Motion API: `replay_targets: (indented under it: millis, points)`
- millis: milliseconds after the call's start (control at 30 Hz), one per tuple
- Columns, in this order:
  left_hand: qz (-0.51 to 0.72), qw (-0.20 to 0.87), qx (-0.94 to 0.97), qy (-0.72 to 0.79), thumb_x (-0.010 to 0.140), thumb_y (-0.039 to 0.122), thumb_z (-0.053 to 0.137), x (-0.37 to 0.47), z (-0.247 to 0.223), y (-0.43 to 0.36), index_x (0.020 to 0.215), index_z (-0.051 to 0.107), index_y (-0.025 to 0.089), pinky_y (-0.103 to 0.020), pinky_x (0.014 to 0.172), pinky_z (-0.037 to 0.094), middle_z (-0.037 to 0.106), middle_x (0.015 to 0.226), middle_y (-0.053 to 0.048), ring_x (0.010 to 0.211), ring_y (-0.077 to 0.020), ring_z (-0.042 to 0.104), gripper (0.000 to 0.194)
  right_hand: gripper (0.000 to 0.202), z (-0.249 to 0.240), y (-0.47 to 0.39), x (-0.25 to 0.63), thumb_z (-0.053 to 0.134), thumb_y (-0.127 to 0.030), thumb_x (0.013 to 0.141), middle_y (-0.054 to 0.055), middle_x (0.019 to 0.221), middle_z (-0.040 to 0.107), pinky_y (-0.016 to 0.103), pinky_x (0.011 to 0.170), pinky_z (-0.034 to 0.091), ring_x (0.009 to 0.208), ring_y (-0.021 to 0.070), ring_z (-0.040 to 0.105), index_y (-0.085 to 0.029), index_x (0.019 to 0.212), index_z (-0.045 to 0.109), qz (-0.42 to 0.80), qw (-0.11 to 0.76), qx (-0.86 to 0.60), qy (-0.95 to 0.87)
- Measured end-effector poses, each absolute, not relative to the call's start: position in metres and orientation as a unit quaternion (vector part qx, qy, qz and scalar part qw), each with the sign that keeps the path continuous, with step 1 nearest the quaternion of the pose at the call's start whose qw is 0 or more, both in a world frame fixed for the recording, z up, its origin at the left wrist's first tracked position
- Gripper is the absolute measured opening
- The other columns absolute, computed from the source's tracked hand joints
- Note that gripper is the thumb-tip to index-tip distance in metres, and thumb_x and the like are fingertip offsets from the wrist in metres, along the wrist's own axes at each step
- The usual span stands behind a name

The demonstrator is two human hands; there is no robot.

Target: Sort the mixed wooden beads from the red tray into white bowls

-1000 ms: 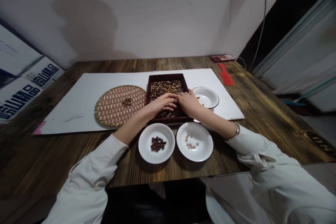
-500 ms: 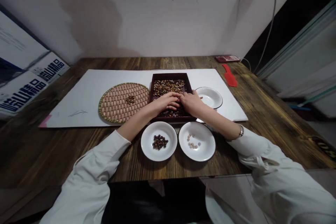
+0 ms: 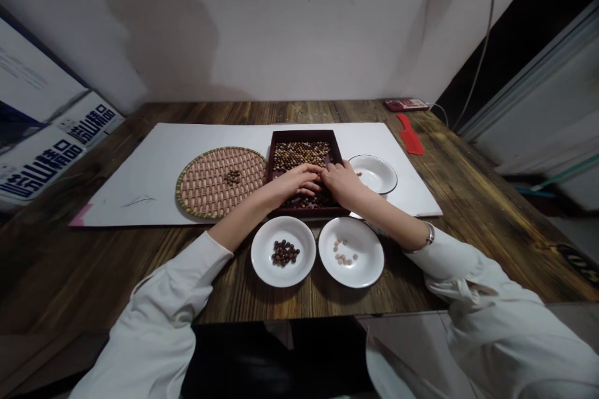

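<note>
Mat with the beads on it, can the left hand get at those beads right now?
Probably yes: nothing covers the beads, and the mat lies right beside the box. The left hand would likely just need to clear the box's side wall.

Small round beads in mixed browns and yellows lie loose in a dark-red rectangular tray.

The white carton reads "山精品" after an unclear character.
</note>
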State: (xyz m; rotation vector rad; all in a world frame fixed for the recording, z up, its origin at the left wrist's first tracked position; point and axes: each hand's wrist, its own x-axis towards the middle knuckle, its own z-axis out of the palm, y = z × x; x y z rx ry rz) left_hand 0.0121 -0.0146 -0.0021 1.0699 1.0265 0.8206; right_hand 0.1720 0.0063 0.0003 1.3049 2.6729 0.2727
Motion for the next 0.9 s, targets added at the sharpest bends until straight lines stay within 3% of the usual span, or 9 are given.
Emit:
replay_targets:
  millis: [267, 400, 633, 900]
  points:
    - [0.362, 0.657, 0.465, 0.471, 0.085, 0.020, 0.056, 0.013, 0.000, -0.017, 0.111, 0.052, 0.018, -0.025, 0.072, 0.050, 0.065, 0.086, -0.003, 0.074, -0.0109, 0.064, 0.026, 0.037, -0.005, 0.010, 0.171, 0.033, -0.017, 0.095, 0.022, 0.117, 0.059, 0.041, 0.089, 0.029, 0.103, 0.0302, 0.058, -0.008, 0.125, 0.053, 0.100, 0.051, 0.432, 0.895]
    - [0.370, 0.653, 0.478, 0.457, 0.086, 0.021, 0.055, 0.013, 0.004, -0.020, 0.111, 0.052, 0.018, -0.025, 0.074, 0.049, 0.066, 0.095, -0.006, 0.079, -0.0119, 0.065, 0.026, 0.039, -0.006, 0.009, 0.170, 0.032, -0.023, 0.097, 0.024, 0.119, 0.058, 0.041, 0.093, 0.027, 0.106, 0.0304, 0.058, -0.006, 0.125, 0.053, 0.106, 0.042, 0.432, 0.894]
    - [0.361, 0.657, 0.470, 0.465, 0.085, 0.019, 0.056, 0.014, 0.003, -0.018, 0.111, 0.053, 0.017, -0.026, 0.073, 0.050, 0.065, 0.090, -0.004, 0.074, -0.0115, 0.065, 0.026, 0.034, -0.004, 0.012, 0.172, 0.034, -0.013, 0.095, 0.020, 0.112, 0.063, 0.040, 0.095, 0.023, 0.104, 0.0278, 0.060, -0.006, 0.121, 0.055, 0.092, 0.057, 0.421, 0.901]
    - [0.354, 0.645, 0.473, 0.484, 0.088, 0.016, 0.051, 0.018, 0.013, -0.023, 0.116, 0.050, 0.017, -0.024, 0.072, 0.049, 0.064, 0.095, -0.005, 0.076, -0.0102, 0.064, 0.028, 0.036, -0.005, 0.010, 0.171, 0.032, -0.019, 0.097, 0.022, 0.115, 0.059, 0.040, 0.092, 0.027, 0.106, 0.0308, 0.055, -0.005, 0.123, 0.052, 0.096, 0.035, 0.443, 0.891]
